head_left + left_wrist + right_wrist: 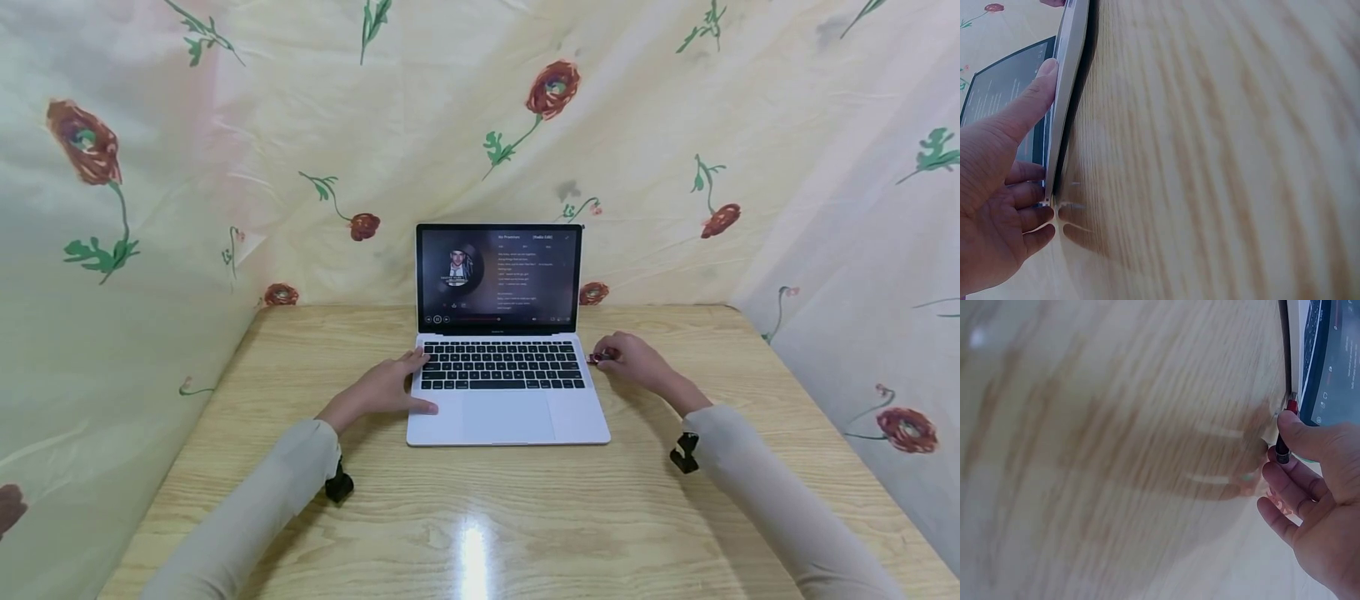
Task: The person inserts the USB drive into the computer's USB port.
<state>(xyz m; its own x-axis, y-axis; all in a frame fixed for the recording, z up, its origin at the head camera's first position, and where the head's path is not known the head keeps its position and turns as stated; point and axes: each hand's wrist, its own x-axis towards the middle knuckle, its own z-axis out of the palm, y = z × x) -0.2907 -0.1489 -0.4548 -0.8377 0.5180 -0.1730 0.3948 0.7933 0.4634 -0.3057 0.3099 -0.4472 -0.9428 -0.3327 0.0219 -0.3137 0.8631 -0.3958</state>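
Observation:
An open silver laptop (437, 423) stands on the wooden table, its lit screen showing a music player. At its left side is my left hand (382, 387), thumb laid on the palm rest and fingertips by the keyboard's left edge. The left wrist view shows that thumb (1032, 103) stretched along the rim, the other fingers lower at the edge. My right hand (636, 362) pinches a small red and black USB flash drive (1282, 447) between thumb and fingers. Its metal plug (1293, 396) points at the laptop's right side, right at the edge.
The light wood table (480, 492) carries the laptop near its back edge. Flower-printed cloth (300, 108) hangs behind and along both sides. Black wrist mounts (684, 454) sit under the sleeve cuffs.

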